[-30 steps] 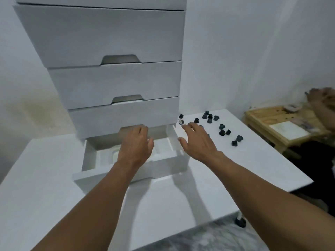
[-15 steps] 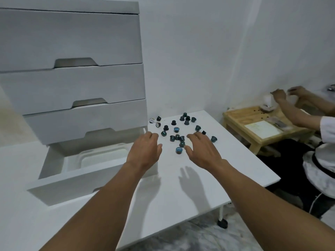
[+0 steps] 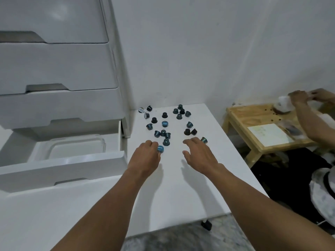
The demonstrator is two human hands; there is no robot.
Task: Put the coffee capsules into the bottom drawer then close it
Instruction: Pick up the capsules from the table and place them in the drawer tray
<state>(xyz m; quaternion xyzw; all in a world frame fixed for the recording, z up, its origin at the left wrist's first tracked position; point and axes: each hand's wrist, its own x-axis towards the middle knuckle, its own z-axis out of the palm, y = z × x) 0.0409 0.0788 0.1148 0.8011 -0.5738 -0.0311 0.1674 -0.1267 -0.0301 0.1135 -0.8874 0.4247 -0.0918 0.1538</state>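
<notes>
White laminate, smooth and matte, covers the worktop (image 3: pixel 172 205) beneath my forearms. The coffee capsules (image 3: pixel 164 124) lie scattered over its far half: small stubby cones in dark teal and black. Some stand upright on their wide rims, a few are tipped on their sides, and two show pale foil faces near the foot of the drawer unit (image 3: pixel 54 69).

My left hand (image 3: pixel 145 158) reaches palm down with its fingers curved over. A blue-topped capsule (image 3: pixel 160 149) sits right at the fingertips and touches them (I cannot tell whether I am pinching it or only brushing it). My right hand (image 3: pixel 197 156) hovers palm down with fingers spread and thumb held out, gripping nothing. A teal capsule (image 3: pixel 204 140) lies on its side just past its fingertips.

To my left the bottom drawer (image 3: pixel 63 167) stands pulled out, its flat white front carrying a shallow notched handle cut-out. Inside rests a translucent plastic tray (image 3: pixel 72 147) with rounded corners; no capsule shows in it. The three drawers above are flush.

Off to the right, a low table (image 3: pixel 241 120) of pale raw wood holds a sheet of paper (image 3: pixel 268 134), and another person's hands (image 3: pixel 299 96) work over it.
</notes>
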